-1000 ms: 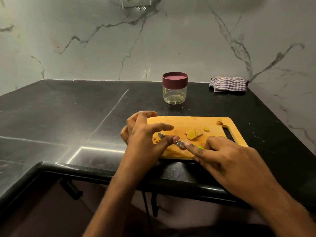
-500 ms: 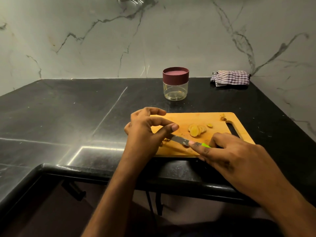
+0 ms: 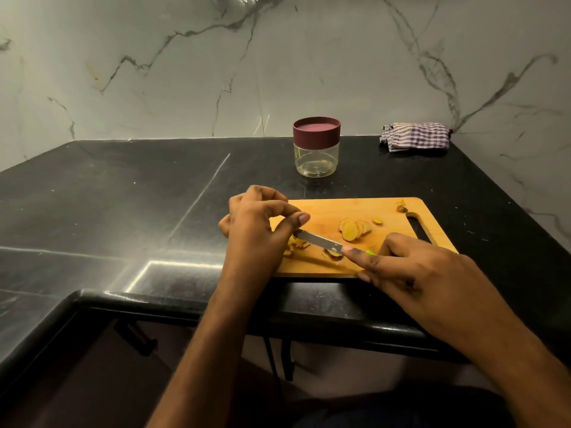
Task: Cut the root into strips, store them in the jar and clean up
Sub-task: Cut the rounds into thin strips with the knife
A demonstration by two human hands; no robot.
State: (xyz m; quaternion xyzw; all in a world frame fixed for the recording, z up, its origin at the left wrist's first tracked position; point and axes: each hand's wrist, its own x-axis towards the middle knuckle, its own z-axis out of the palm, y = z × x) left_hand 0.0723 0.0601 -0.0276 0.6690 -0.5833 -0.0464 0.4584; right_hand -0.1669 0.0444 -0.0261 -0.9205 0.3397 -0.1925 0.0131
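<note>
A wooden cutting board (image 3: 324, 211) lies near the counter's front edge. My right hand (image 3: 426, 273) grips a knife by its green handle (image 3: 370, 252), forefinger stretched along the spine. The blade (image 3: 318, 240) points left, low over the board, with a yellow slice (image 3: 332, 253) at its base. My left hand (image 3: 256, 230) hovers over the board's left end with fingers curled, its thumb above the blade tip. Shredded root (image 3: 295, 244) shows under its palm; any grip is hidden. Cut slices (image 3: 353, 228) are stacked mid-board. The clear jar (image 3: 316, 159) with a maroon lid stands behind.
A checked cloth (image 3: 415, 139) lies at the back right by the marble wall. A root scrap (image 3: 401, 208) sits near the board's handle slot (image 3: 420, 228). The black counter (image 3: 123, 196) stretches left; its front edge runs right below the board.
My left hand's fingers have curled in from a spread pose. More of the blade shows between the two hands. The slices and jar have not moved.
</note>
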